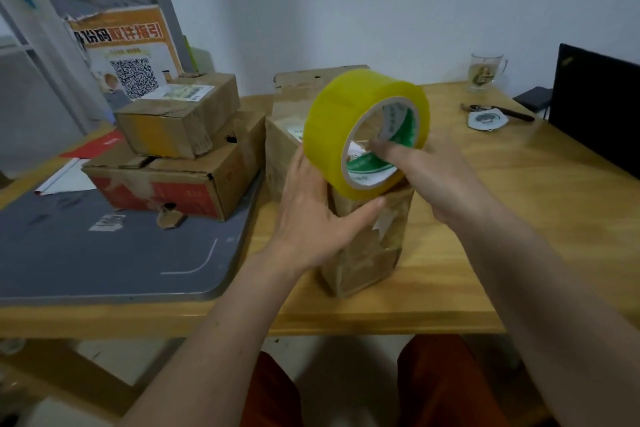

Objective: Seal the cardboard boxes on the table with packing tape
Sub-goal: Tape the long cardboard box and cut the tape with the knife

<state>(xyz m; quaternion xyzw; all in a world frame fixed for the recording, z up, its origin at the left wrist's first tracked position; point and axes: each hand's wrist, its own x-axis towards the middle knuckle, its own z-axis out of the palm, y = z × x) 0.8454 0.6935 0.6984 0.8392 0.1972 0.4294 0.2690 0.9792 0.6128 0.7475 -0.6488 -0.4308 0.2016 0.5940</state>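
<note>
Centre frame, the right hand (436,180) has fingers hooked through the core of the tape (360,130), holding it tilted above a small box (367,246). The left hand (311,215) lies open, palm on the roll's rim and the box's side. Bare table (485,253) spreads right; stacked boxes (180,149) crowd left.
</note>
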